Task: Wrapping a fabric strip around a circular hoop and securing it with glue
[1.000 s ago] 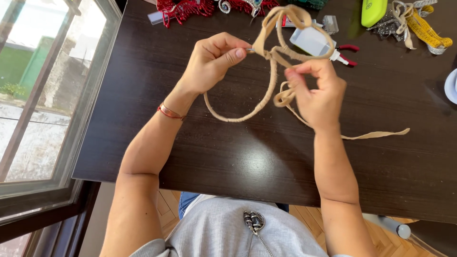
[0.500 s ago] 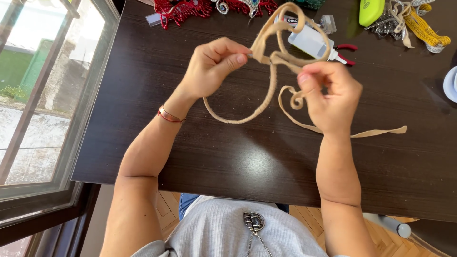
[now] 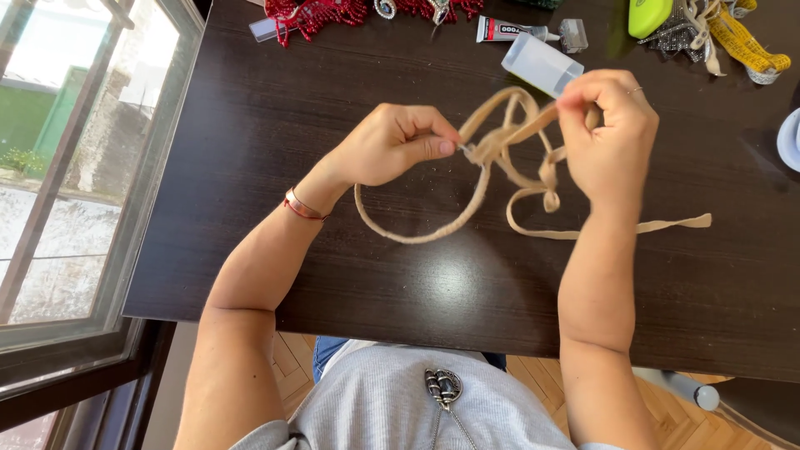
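Left hand (image 3: 392, 150) fingers pinching beige strip (image 3: 433, 229); right hand (image 3: 608, 137) fingers gripping it (apparently looped, tangled) above dark table (image 3: 250, 167).

Grey ribbed top, metal pendant (image 3: 442, 388), copper bracelet (image 3: 302, 207), thin finger ring (image 3: 636, 89).

A home craft corner — dark table (image 3: 250, 167) by a window (image 3: 75, 167), glue tube (image 3: 508, 32), parquet.

Glue tube (image 3: 510, 31), red beadwork (image 3: 321, 12)
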